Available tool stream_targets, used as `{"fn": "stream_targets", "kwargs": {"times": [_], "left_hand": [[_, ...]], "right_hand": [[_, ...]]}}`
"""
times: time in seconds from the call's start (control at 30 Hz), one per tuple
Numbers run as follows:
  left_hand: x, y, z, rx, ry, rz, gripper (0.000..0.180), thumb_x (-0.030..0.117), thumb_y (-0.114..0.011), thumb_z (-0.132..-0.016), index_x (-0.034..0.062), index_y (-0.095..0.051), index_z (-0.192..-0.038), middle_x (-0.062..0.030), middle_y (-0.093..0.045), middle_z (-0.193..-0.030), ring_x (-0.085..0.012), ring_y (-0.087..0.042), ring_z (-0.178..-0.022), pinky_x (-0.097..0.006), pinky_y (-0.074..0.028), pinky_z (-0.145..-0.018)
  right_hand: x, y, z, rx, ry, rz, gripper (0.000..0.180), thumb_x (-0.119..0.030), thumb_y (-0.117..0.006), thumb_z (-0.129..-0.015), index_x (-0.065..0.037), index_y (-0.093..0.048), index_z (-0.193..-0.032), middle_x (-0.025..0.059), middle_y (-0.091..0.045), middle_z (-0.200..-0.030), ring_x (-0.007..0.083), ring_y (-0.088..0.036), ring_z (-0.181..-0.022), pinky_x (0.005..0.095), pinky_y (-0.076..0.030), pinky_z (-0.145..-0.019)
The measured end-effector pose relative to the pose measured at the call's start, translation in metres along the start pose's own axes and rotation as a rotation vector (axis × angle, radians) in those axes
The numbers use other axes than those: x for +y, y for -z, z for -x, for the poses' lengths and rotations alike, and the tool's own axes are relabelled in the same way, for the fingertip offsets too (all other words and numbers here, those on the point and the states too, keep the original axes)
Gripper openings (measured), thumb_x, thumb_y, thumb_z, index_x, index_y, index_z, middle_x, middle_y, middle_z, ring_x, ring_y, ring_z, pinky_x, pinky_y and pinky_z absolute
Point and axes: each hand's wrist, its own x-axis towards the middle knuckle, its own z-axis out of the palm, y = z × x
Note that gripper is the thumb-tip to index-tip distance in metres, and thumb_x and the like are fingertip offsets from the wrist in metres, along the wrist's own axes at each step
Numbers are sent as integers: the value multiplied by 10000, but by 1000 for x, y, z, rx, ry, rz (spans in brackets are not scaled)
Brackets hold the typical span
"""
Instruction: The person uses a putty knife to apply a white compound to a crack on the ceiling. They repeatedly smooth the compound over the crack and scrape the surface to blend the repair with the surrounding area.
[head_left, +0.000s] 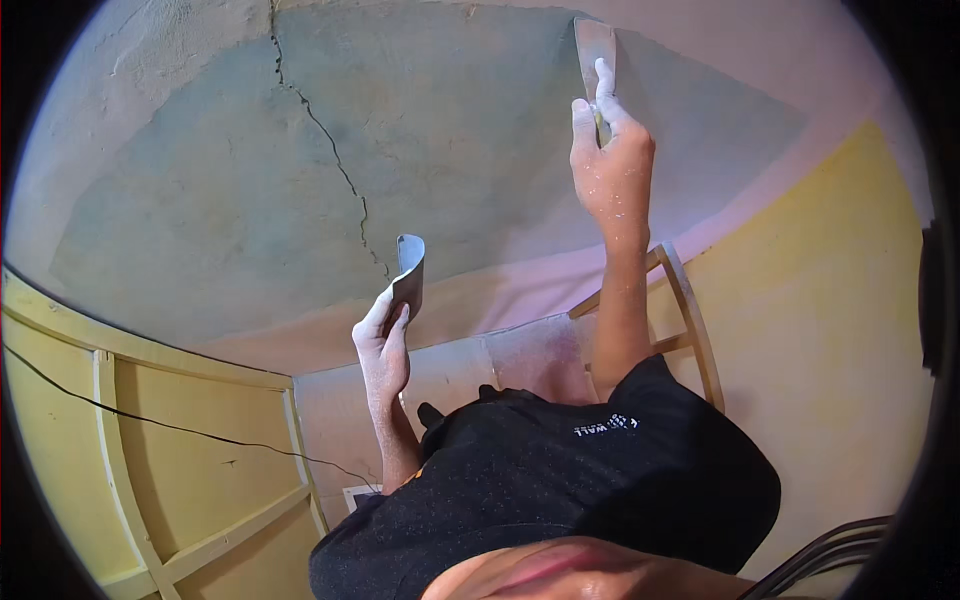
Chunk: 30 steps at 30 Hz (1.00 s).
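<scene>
My right hand [612, 165] is raised to the ceiling and grips a flat putty knife [594, 45], whose blade lies against the grey plastered patch [450, 120]. My left hand [383, 345] is held lower, away from the ceiling, and holds a second broad metal blade [408, 265] upright by its lower edge. Both hands and forearms are dusted with white powder. A long dark crack [335, 160] runs down the plastered patch and ends near the left blade. My black shirt [560, 480] fills the lower middle.
The ceiling is pale pink around the grey patch. Yellow wall panels [200, 470] with pale wooden battens stand at left and right. A thin black cable [150, 420] runs across the left panel. Dark bars [840, 550] show at the lower right.
</scene>
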Motion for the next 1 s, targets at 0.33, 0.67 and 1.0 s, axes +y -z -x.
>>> {"fn": "stream_targets", "kwargs": {"times": [0.33,0.67,1.0], "left_hand": [[-4,3,1,2,-16,39,355,-60,-578,-950,-74,-598,-1303,-109,-664,-1210,-162,-595,-1137,-326,-439,-1042],[-1,-9,-2,-58,-12,32,321,-47,-584,-950,-62,-623,-1267,-71,-674,-1127,-126,-589,-1058,-297,-449,-995],[-3,-6,-2,-45,-21,25,326,-66,-564,-948,-64,-619,-1270,-88,-679,-1138,-134,-601,-1081,-301,-450,-1006]], "right_hand": [[14,4,0,53,54,-6,380,-141,-570,-978,64,-603,-1296,241,-584,-694,301,-483,-585,365,-493,-662],[4,0,2,-8,37,29,421,-134,-577,-964,34,-564,-1350,309,-617,-831,374,-547,-621,395,-498,-677],[-5,-17,32,-143,199,-140,389,-83,-638,-921,46,-617,-1288,278,-597,-706,340,-571,-571,380,-492,-626]]}}
